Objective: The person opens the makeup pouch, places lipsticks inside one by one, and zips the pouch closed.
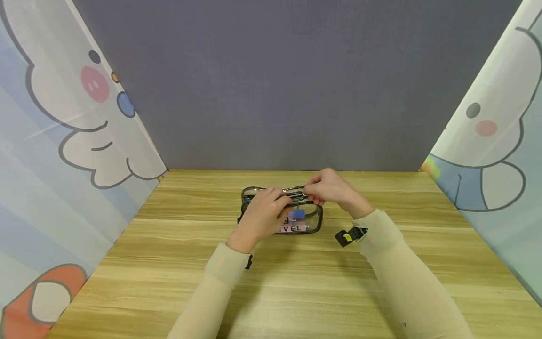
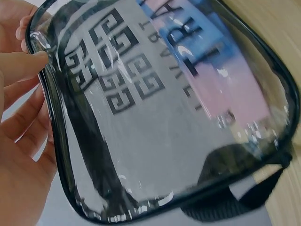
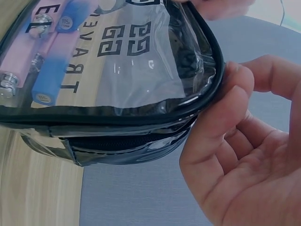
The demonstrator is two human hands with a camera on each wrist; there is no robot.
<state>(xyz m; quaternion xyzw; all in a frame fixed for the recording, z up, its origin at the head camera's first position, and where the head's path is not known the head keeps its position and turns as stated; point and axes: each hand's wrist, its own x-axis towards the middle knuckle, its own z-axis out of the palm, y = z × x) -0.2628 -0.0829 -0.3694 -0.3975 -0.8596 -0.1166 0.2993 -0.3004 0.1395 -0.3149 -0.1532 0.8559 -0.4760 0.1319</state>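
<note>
A clear zip pouch (image 1: 314, 220) with black piping stands on the table between both hands. Dark square key-pattern print and the word TRAVEL show on its face in the wrist views. Inside lie several pink-and-blue sticks (image 3: 56, 68), small labels on their ends. My left hand (image 1: 264, 213) grips the pouch's upper edge from the left, thumb on the near side, fingers behind. At the upper right edge, by the dark zipper (image 3: 127, 142), my right hand (image 1: 332, 188) pinches the rim between thumb and index finger; its other fingers are curled.
The wood-grain table (image 1: 169, 273) runs back to a plain grey wall panel (image 1: 288, 84). Cartoon-printed cloths (image 1: 42, 150) line both sides. A black strap (image 2: 235, 202) sticks out from one end of the pouch. Black wrist devices (image 1: 349, 236) hang below the sleeves.
</note>
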